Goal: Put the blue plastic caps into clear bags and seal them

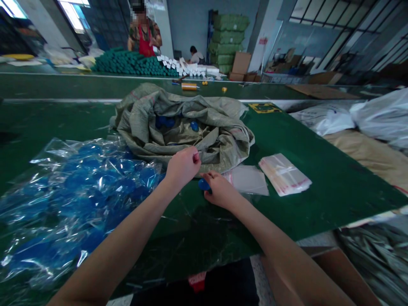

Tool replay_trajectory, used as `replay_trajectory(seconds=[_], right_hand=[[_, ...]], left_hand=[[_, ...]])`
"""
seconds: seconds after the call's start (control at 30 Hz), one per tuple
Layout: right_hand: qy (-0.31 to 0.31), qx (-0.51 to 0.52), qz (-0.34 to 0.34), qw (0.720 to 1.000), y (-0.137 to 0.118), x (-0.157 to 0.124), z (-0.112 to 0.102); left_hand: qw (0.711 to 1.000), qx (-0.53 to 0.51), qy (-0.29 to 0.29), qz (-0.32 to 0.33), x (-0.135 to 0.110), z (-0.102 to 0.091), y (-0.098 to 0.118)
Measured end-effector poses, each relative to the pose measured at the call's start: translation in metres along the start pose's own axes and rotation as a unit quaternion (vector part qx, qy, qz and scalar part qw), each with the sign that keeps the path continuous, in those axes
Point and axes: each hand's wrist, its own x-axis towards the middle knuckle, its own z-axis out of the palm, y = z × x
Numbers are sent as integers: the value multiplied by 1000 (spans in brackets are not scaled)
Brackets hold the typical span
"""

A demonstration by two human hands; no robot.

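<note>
My right hand grips a small, round blue piece between thumb and fingers, just above the green table. Close by on the left, my left hand is closed with its fingers curled; what it holds, if anything, is hidden. Both hands are at the near edge of a crumpled grey-green woven sack, where a few loose blue pieces lie. Flat clear plastic bags lie just beyond the right hand. A wide heap of blue pieces in clear bags spreads left of my arms.
A stack of clear bags lies to the right on the green table. Across the bench are an orange tape roll, a pile of green rolls and a person in a red apron. White sacks stand at right.
</note>
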Motion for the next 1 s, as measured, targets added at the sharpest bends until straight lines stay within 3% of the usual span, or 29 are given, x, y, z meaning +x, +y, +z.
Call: replay_trajectory(seconds=[0.07,0.2,0.27,0.37,0.5,0.67,0.87,1.0], right_hand=[[66,67,11,995,0,-4,-10],[199,222,-26,954,-4,-8,-35],[204,243,-61,946,-6,-6,-44],[181,207,-84,958,-3,0,-45],[191,143,-66,969,7,7,-33],[222,135,-47,965,15,5,-25],[234,216,-35,947,8,-12,-23],[207,320,-81,921,-4,-23,-27]], left_hand=[[1000,-6,-3,7,0,0,-1],[1000,-19,-20,13,0,-1,0],[999,-33,-29,15,0,-2,2],[997,-67,-43,21,-2,-5,4],[992,-110,-49,32,-3,-8,4],[991,-124,-45,24,-1,-8,0],[992,-125,-22,20,2,-9,-1],[991,-131,-18,21,1,-11,-2]])
